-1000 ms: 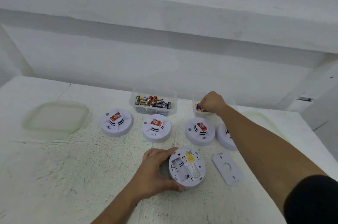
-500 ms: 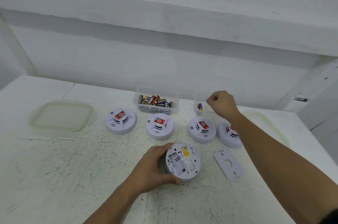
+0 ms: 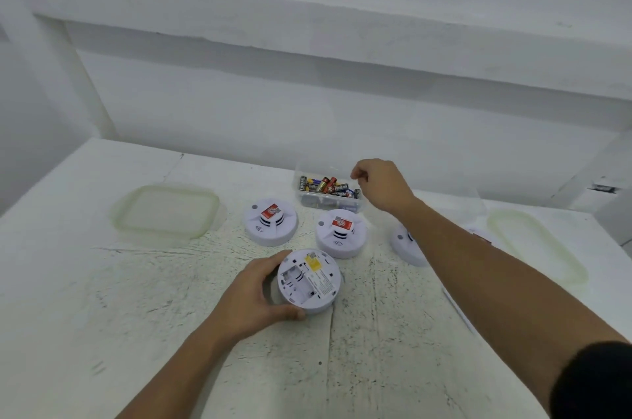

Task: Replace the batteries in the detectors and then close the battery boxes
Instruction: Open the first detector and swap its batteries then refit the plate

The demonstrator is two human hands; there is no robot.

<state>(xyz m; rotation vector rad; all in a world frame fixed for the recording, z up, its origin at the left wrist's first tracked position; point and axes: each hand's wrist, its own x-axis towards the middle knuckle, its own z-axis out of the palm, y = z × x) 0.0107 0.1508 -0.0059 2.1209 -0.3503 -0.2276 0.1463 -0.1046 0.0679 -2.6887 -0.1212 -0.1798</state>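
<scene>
Past my hands a white wall (image 3: 307, 117) rises straight from the far edge of the table (image 3: 68, 281) I am working at. Higher up, a thick white ledge (image 3: 342, 38) juts out from it and runs the whole width, throwing a soft grey shadow on the wall beneath. The tabletop under my hands is painted white too, scuffed with dark scratches and worn patches. The light is even and dull, with no hard shadows.

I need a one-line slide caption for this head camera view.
Left hand steadies an upturned detector with empty battery bay; right hand reaches over the battery box.
</scene>
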